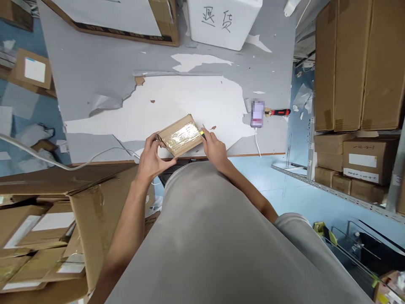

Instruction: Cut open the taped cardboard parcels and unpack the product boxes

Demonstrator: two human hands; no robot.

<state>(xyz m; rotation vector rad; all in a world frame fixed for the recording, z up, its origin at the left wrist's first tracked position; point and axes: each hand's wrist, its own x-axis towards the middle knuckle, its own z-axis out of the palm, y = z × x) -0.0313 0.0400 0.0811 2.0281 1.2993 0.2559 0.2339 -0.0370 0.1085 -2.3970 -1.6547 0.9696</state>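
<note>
A small cardboard box (180, 136), its top covered with shiny clear tape, is held tilted over the front edge of the table. My left hand (152, 157) grips its left end, thumb along the near side and fingers round the far corner. At the box's right end, my right hand (215, 148) is closed round a utility knife (203, 134) with a black and yellow body. The knife's thin tip points up and away, close to the box's right edge. Most of the knife's handle is hidden in my fingers.
On the table (268, 50), a phone (257, 113) with a white cable lies beside a red-and-black handled tool (281, 112). A white box (221, 25) and a large carton (164, 21) stand at the back. An open carton (104, 211) holds several parcels at left; shelves with boxes (363, 160) stand right.
</note>
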